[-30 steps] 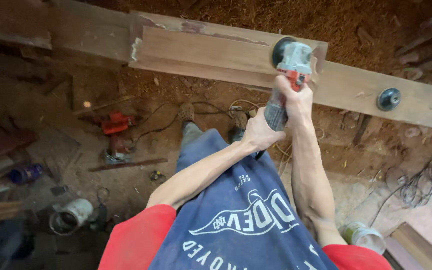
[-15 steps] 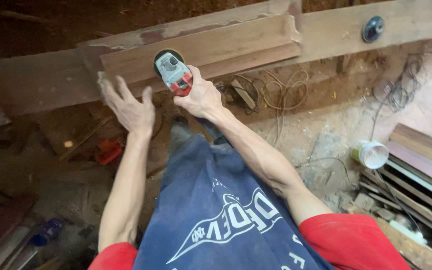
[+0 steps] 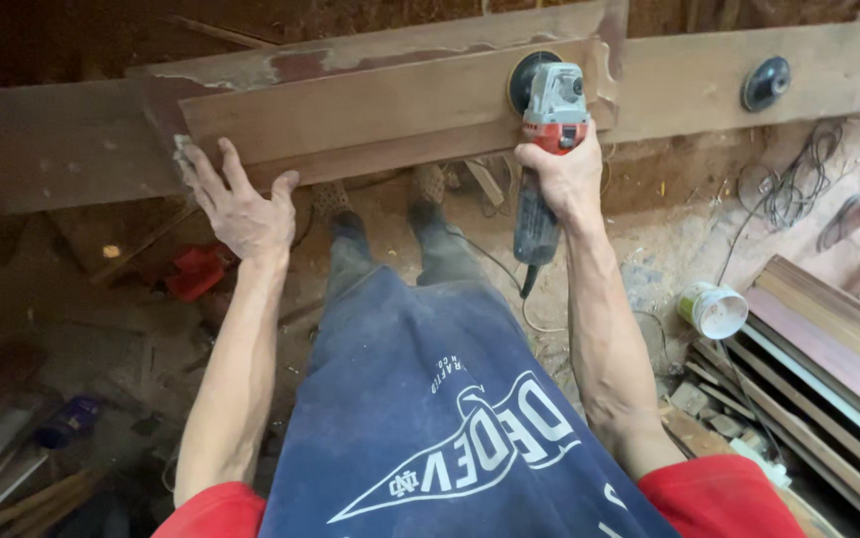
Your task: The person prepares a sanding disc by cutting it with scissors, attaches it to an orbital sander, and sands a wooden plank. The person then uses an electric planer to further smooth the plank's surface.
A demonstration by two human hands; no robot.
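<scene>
Right hand (image 3: 561, 179) wraps tight round the grinder (image 3: 546, 149), body running near-to-far, its round disc pad seemingly flat on the far-right end of the long, smooth plank (image 3: 350, 110). Left hand (image 3: 241, 209), fingers spread, presses the plank's left end.

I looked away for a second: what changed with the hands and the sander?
The left hand let go of the sander and now rests on the board's left end. The sander slid left, then back right. The right hand still grips it.
</scene>
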